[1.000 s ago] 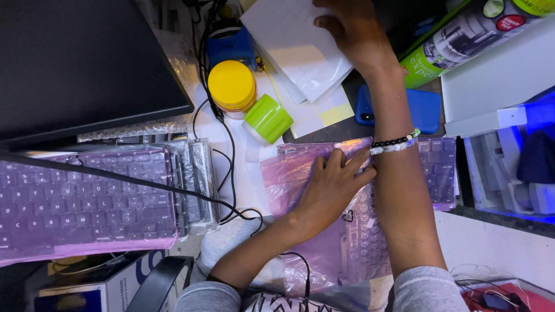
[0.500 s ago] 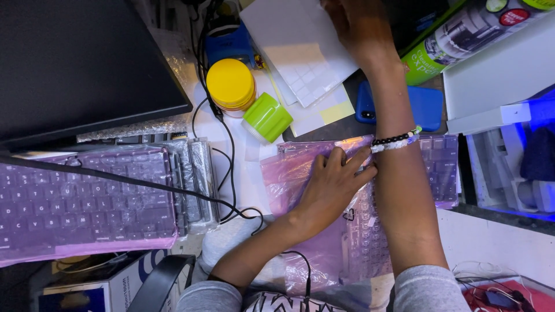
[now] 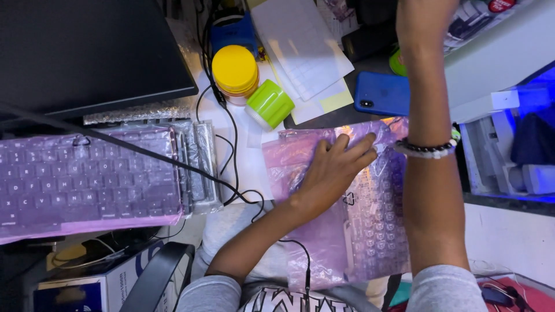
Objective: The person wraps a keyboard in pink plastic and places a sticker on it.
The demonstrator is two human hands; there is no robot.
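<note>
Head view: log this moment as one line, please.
left hand: flat on bagged keyboard | right hand: raised near top edge, grip unclear | blue phone: beside right forearm

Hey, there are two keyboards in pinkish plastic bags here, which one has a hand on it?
The bagged keyboard in the middle, in front of the person: the left hand lies flat on it. The other bagged keyboard, far left under the black cable, is untouched.

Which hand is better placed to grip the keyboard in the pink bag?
Probably the left hand: it lies flat on the pink bag. The right hand is raised beyond the blue phone.
</note>
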